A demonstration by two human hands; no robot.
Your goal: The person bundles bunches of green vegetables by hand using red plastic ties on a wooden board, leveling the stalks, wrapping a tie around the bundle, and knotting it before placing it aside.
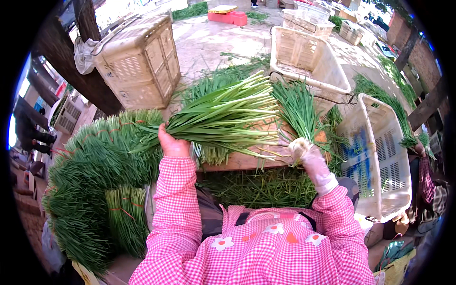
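Note:
My left hand is closed around the leafy end of a large bunch of garlic chives. Its pale stems fan out to the right above a low wooden table. In a whitish glove, my right hand grips a smaller bunch of chives by its pale base, the leaves pointing away from me. More loose chives lie on the table behind the large bunch. Part of the tabletop is hidden under the greens.
Tied chive bundles are stacked at my left, with one upright bundle nearer. A tall plastic crate stands far left; an open crate lies beyond the table, another crate at right. Leaf scraps cover the ground below. Someone's hand holds chives far right.

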